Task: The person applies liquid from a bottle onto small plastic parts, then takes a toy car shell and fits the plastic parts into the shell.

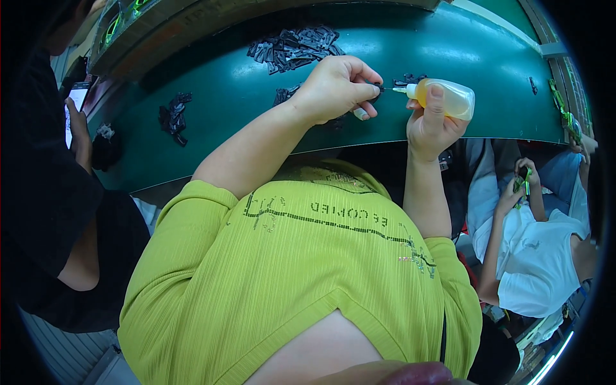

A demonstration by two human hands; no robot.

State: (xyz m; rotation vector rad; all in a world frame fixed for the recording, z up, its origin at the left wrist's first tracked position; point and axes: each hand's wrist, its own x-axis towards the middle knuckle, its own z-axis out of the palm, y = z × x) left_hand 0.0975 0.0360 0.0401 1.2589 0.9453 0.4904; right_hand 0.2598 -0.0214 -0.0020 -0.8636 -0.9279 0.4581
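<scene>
My right hand [431, 125] grips a small clear squeeze bottle [449, 97] of yellowish liquid, held sideways with its white nozzle pointing left. My left hand [335, 86] pinches a small black part [378, 88] right at the nozzle tip, above the green table [231, 90]. A whitish stub sticks out below the left fingers. Both hands hover just over the table's near edge.
A heap of small black parts [295, 48] lies at the back of the table, with smaller clusters [174, 117] to the left. A person in black on the left holds a phone [76, 102]. A person in white [536, 250] sits on the right, handling something green.
</scene>
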